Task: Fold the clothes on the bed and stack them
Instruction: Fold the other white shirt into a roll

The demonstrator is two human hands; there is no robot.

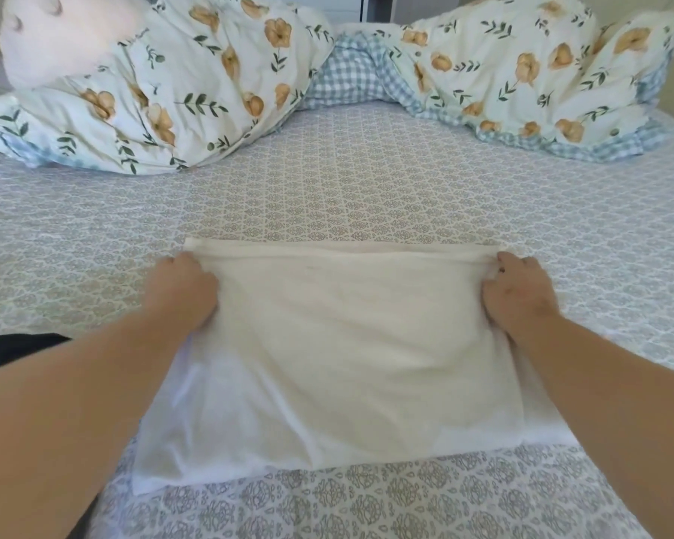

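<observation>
Left hand point(183, 291) and right hand point(520, 293) are well apart, each with fingers curled into the side edges of a cream cloth point(343, 344), gripping it near its far corners. Cloth lies flat on the patterned bed sheet point(366, 180), near edge toward the person. Floral duvet point(195, 83) is bunched along the head of the bed.

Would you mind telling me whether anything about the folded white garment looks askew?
Yes: the white garment is folded unevenly. Its lower layer sticks out beyond the top layer at the near left corner, so the edges do not line up.
</observation>
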